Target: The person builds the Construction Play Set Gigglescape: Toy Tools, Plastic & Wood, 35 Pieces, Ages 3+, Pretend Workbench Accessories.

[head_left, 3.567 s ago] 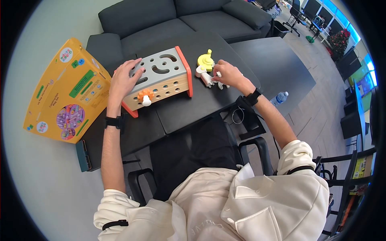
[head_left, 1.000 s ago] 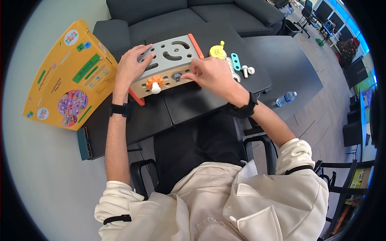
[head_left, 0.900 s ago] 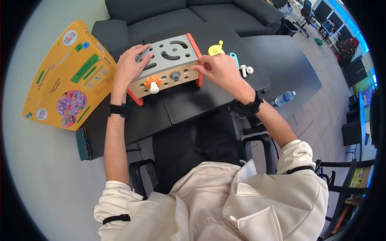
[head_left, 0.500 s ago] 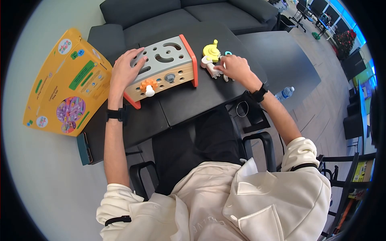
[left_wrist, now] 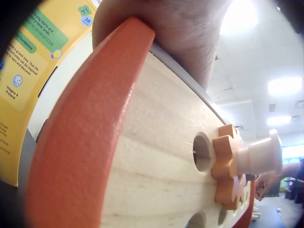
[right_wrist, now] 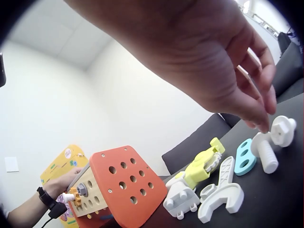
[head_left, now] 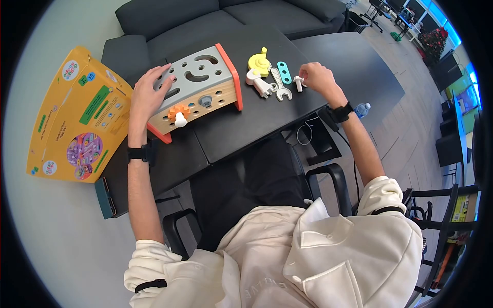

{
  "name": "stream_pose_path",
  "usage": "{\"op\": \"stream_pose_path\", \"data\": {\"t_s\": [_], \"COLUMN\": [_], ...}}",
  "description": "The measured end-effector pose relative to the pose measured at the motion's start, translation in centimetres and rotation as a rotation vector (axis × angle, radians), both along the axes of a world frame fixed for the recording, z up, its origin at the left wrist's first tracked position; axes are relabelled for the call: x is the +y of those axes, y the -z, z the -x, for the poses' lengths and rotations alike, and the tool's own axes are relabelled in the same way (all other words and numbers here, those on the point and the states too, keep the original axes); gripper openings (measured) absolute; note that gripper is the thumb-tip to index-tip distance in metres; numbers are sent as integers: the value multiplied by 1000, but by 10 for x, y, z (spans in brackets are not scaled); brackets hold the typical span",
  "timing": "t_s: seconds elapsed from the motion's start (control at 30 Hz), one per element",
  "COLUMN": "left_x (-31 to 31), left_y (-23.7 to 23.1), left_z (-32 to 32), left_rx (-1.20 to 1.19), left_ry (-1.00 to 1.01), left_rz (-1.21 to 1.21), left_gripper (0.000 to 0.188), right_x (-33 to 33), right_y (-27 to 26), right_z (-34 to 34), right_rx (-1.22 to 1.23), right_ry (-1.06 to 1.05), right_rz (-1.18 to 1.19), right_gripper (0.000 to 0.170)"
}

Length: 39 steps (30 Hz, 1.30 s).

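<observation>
Left hand on play bench; right hand at white bolts

The toy workbench (head_left: pixel 196 89) sits on the dark table (head_left: pixel 231 134), between the yellow box (head_left: pixel 77 120) and a group of loose parts. The left hand (head_left: pixel 146 97) rests on the left end of its gray perforated top. The fingers are extended across the surface, with the thumb set apart from them.

The wooden front panel carries an orange gear (left_wrist: pixel 227 166) with a white peg (left_wrist: pixel 261 156) projecting from its center. A gray hex fitting (head_left: pixel 205 101) is seated in the panel, to the right of the gear. Red panels close both ends of the bench.

The right hand (head_left: pixel 319 81) is positioned at two white bolts, the first (right_wrist: pixel 267 156) just beside the second (right_wrist: pixel 283 130). Its fingers are bent, with thumb tip and fingertips close together beside the bolt heads; whether they pinch a bolt cannot be determined.

The teal three-hole strip (head_left: pixel 284 72) lies just left of the bolts, followed by the white open-end wrench (head_left: pixel 280 83). The yellow part (head_left: pixel 259 63) and the pale part (head_left: pixel 258 82) lie nearest the bench. A gray sofa (head_left: pixel 190 25) stands behind the table.
</observation>
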State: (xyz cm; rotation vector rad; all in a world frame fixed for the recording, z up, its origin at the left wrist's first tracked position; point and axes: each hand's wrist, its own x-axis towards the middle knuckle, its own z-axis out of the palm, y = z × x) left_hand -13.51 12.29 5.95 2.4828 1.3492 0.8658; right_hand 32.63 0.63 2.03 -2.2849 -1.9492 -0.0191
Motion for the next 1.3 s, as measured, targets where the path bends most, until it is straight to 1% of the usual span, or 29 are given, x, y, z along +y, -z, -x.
{"op": "stream_pose_path", "data": {"t_s": [0.13, 0.27, 0.33, 0.4, 0.43, 0.5, 0.53, 0.63, 0.7, 0.77, 0.8, 0.83, 0.9, 0.93, 1.0, 1.03, 1.1, 1.2, 1.3], "left_x": [0, 0, -1, -2, -2, 1, 2, 3, 0, 0, -1, -1, 0, 0, 0, 0, 0, -2, -1], "left_y": [-1, 1, -1, -3, -3, 0, 1, 2, 1, 1, 1, 1, 0, 0, 1, 0, 0, -2, 0], "left_z": [0, 0, 0, 0, -1, 0, 0, 1, 0, 0, 0, 1, 0, 0, 0, 1, 1, 0, 0], "left_rx": [-1, 13, 7, 3, 4, -1, 1, -4, -4, -1, 2, 2, -12, -12, -12, -13, 0, -2, 0], "left_ry": [6, 3, 3, 12, 14, 20, 23, 27, 20, 19, 21, 17, 26, 24, 16, 13, 18, 10, 8], "left_rz": [13, -12, -9, -5, -6, -18, -18, -15, -13, -29, -41, -42, -4, -4, -5, -5, -24, -8, -24], "left_gripper": [42, 42, 42, 42, 42, 42, 42, 41, 41, 41, 41, 41, 42, 42, 41, 41, 41, 41, 41], "right_x": [-1, -7, -6, -3, -1, 1, 2, 7, 8, 11, 13, 14, 16, 18, 24, 24, 22, 22, 25], "right_y": [8, 7, 6, 3, 4, 6, 6, 8, 14, 22, 26, 27, 29, 32, 37, 36, 34, 31, 40], "right_z": [-10, -6, 1, 12, 19, 36, 43, 63, 75, 83, 87, 89, 92, 93, 94, 96, 100, 101, 98], "right_rx": [13, 55, 81, 330, 331, 273, 275, 64, 49, 67, 78, 78, 84, 84, 68, 68, 109, 130, 178], "right_ry": [41, 17, 10, -9, -7, -69, -67, -154, -130, -189, -183, -187, -313, -315, -303, -306, -323, -317, -284], "right_rz": [-21, 47, 56, 201, 200, 212, 211, 161, 129, -94, -97, -98, -127, -128, -58, -58, -63, -56, -43], "right_gripper": [15, 12, 14, 29, 29, 40, 40, 49, 51, 64, 68, 68, 71, 71, 63, 63, 51, 46, 46]}}
